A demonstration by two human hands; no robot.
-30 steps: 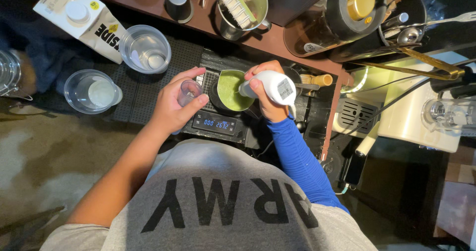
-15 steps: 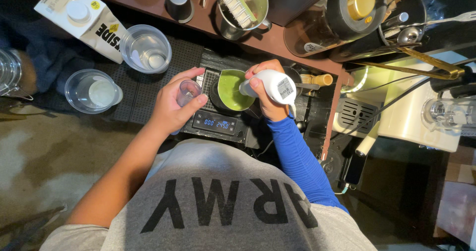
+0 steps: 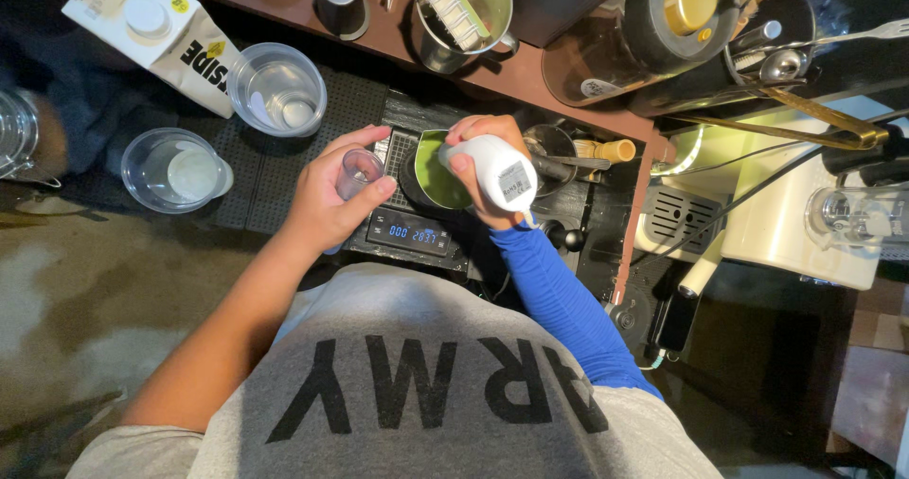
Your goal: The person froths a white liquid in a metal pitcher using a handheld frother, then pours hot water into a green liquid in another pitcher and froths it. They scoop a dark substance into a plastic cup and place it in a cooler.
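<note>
Nothing's moved: left hand (image 3: 327,204) w/ small glass (image 3: 359,170), right hand (image 3: 481,171) w/ frother (image 3: 494,168).

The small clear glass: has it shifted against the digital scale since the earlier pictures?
No. The small clear glass in the left hand sits just left of the digital scale, as before.

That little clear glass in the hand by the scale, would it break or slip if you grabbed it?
The small clear glass looks thin-walled, so it is probably fragile if dropped. It seems light, since the left hand holds it with only fingertips. Its smooth sides may be slippery, and being round, it would likely roll if laid on the black mat.
</note>
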